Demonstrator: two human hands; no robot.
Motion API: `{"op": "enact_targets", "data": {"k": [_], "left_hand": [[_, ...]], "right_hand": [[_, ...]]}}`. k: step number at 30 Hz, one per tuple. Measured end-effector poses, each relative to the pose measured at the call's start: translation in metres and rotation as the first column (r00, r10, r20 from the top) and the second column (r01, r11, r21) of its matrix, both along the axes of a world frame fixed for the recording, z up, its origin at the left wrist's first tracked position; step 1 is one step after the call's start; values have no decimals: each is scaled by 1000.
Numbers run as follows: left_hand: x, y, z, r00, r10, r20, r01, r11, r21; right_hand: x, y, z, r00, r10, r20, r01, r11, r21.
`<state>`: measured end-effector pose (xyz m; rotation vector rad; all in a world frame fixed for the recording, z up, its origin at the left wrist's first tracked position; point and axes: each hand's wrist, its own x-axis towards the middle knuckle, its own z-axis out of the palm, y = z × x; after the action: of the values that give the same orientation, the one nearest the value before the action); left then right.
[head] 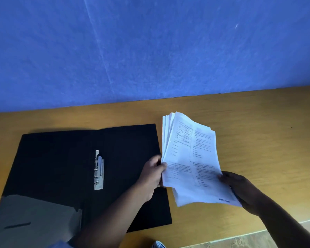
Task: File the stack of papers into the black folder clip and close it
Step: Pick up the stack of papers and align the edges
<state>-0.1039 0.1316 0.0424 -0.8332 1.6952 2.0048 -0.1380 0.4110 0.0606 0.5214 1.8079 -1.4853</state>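
A black folder (pixel 61 158) lies open flat on the wooden table, with its metal clip (pixel 99 170) standing along the spine in the middle. To its right, a stack of printed white papers (pixel 191 158) is held just above the table, its sheets slightly fanned. My left hand (pixel 153 173) grips the stack's left edge, over the folder's right flap. My right hand (pixel 240 190) holds the stack's lower right corner from beneath.
The wooden table (pixel 258 131) runs back to a blue wall (pixel 150 51). A grey inner pocket (pixel 34 217) covers the folder's lower left corner. The table's near edge (pixel 240 236) is at the bottom right, with floor beyond it.
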Motion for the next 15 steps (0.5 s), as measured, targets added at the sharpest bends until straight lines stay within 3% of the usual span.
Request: {"op": "enact_targets", "data": {"k": [2, 5, 7, 11, 15], "left_hand": [[9, -20, 0, 999, 32, -24, -33, 998, -51], [26, -43, -1, 998, 57, -30, -61, 983, -171], [38, -55, -3, 994, 107, 19, -102, 981, -165], [62, -74, -1, 977, 172, 126, -166, 985, -55], [84, -85, -2, 966, 196, 168, -205, 978, 33]], "right_hand": [[3, -10, 9, 997, 56, 44, -46, 977, -208], [12, -34, 12, 991, 126, 53, -100, 933, -344], [19, -52, 6, 984, 171, 44, -139, 902, -408], [34, -90, -4, 974, 216, 70, -172, 901, -398], [44, -123, -5, 991, 73, 111, -40, 960, -276]]}}
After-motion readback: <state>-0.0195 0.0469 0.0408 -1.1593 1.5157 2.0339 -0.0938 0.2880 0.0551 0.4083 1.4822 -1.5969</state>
